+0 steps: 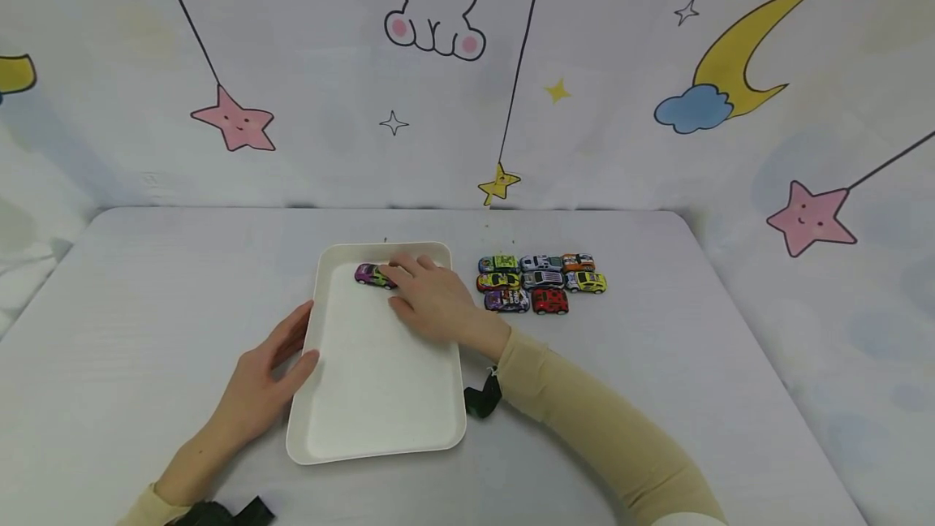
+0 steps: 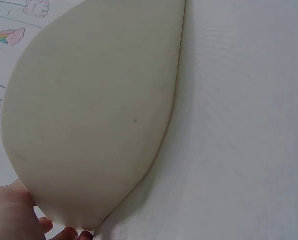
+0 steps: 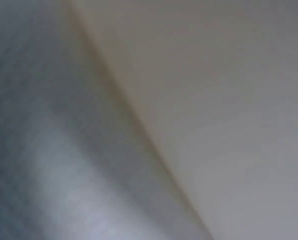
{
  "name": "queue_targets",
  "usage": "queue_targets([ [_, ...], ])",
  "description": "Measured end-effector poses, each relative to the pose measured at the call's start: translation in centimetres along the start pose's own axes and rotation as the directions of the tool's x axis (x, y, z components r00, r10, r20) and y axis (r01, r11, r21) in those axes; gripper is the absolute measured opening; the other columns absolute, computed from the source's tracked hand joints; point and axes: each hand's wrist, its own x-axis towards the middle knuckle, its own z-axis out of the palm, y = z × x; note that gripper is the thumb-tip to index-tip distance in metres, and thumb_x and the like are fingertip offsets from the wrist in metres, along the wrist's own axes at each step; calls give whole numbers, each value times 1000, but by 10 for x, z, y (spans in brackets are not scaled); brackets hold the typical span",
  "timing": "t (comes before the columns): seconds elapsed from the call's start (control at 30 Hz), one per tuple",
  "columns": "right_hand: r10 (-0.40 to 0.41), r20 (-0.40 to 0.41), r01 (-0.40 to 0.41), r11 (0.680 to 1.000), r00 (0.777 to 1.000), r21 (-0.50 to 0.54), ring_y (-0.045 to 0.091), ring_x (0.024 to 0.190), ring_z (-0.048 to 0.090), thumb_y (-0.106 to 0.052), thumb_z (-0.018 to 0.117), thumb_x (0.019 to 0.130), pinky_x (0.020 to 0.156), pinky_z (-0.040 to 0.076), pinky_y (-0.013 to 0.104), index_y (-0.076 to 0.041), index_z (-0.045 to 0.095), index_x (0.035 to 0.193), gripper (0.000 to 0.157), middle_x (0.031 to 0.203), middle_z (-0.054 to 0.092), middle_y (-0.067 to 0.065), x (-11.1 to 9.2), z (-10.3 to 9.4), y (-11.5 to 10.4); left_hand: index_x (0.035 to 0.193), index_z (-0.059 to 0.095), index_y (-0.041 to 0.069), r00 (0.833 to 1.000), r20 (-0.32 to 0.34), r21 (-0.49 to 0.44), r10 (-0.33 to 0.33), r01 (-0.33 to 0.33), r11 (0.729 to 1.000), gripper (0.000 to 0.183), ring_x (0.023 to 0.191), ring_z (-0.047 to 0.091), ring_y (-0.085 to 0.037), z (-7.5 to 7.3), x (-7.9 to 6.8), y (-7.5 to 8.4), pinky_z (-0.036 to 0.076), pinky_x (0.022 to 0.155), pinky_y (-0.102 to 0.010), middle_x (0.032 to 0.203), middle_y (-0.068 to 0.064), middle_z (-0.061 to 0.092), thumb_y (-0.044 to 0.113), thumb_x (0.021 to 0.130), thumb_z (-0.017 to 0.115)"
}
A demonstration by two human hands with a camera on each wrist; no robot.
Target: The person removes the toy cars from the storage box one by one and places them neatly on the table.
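Observation:
A white rectangular tray (image 1: pixel 380 396) lies on the table, long side running away from me. My left hand (image 1: pixel 256 384) grips its left edge, with the thumb over the rim and the fingers along the outer side. In the left wrist view, the left hand (image 2: pixel 13 215) shows at the bottom corner of the pale tray wall (image 2: pixel 93 115). Inside the tray near the far end is a purple and green toy car (image 1: pixel 374 275). My right hand (image 1: pixel 438 303) reaches over the tray's right side, its outstretched fingertips at the car's right end, the thumb apart from it.
Right of the tray, several toy cars stand in close rows, among them a red car (image 1: pixel 550 301), a purple car (image 1: pixel 506 301) and a yellow car (image 1: pixel 587 282). A dark strap (image 1: pixel 484 398) hangs by the right wrist. A patterned cloth (image 1: pixel 314 88) rises behind the table.

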Motion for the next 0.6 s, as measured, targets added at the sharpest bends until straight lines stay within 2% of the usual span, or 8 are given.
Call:
queue_targets([
  [0.13, 13, -23, -11, 999, 1000, 46, 19, 120, 55, -30, 56, 103, 85, 53, 33, -17, 54, 145, 44, 142, 57, 1, -1, -1, -1, 155, 37, 22, 1000, -3, -2, -4, 4, 1000, 64, 118, 46, 18, 0, 0, 0, 35, 95, 0, 146, -17, 54, 12, 98, 64],
  [0.37, 29, -135, -12, 992, 990, 125, 14, 95, 58, -25, 62, 100, 75, 51, 28, -15, 69, 123, 26, 114, 70, -1, -1, 0, -1, 155, 38, 21, 1000, -10, -8, -1, 1, 1000, 64, 118, 46, 18, -1, 0, 0, 34, 95, 0, 145, -17, 54, 11, 97, 64],
  [0.6, 42, -123, -24, 989, 991, 143, 14, 100, 62, -24, 64, 98, 80, 53, 29, -15, 70, 121, 26, 116, 71, -1, -3, 1, -2, 155, 38, 23, 1000, -8, -22, 2, -2, 1000, 64, 118, 47, 17, -1, 0, 0, 34, 96, -1, 146, -15, 54, 10, 97, 64],
])
